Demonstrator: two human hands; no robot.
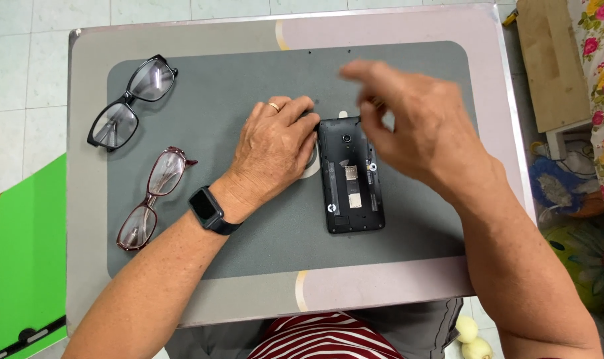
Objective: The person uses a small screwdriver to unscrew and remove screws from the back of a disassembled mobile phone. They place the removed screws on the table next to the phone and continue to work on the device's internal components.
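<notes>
A black phone (350,178) lies face down on the grey mat (262,239), its back cover off and its inner parts showing. My left hand (275,149) rests flat on the mat against the phone's upper left edge, fingers curled over its top corner, partly covering a white ring-shaped object (311,167). It wears a ring and a dark wristwatch (207,209). My right hand (415,126) hovers above the phone's upper right, blurred, fingers loosely spread; whether it pinches anything small I cannot tell.
Black-framed glasses (132,101) lie at the mat's upper left, and dark-red-framed glasses (152,198) lie below them. The small table (86,166) has a metal rim. A green board (19,266) sits on the floor to the left, a wooden stool (551,60) to the right.
</notes>
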